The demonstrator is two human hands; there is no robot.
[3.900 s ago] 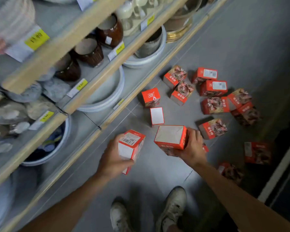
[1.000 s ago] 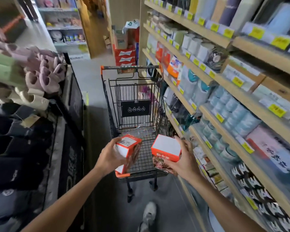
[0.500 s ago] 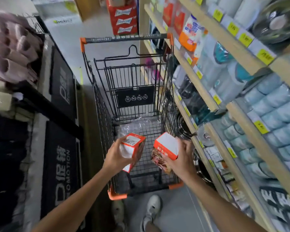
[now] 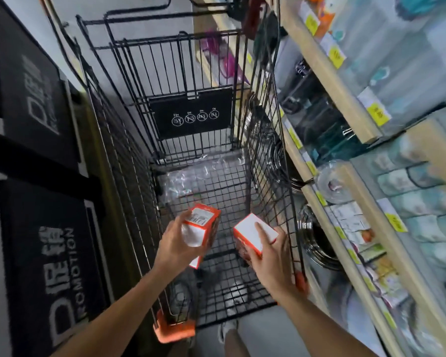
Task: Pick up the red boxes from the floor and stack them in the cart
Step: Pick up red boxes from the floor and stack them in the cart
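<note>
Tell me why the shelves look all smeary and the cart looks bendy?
In the head view, the shelves at the right edge are smeared by motion blur, so the yellow tags cannot be read; the wide lens bows the cart wires outward; the left hand and right hand, each gripping a red box, look sharper near the middle.

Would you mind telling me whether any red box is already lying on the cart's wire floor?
No, the cart floor holds only a clear plastic sheet; both red boxes are in the left hand and right hand.
</note>
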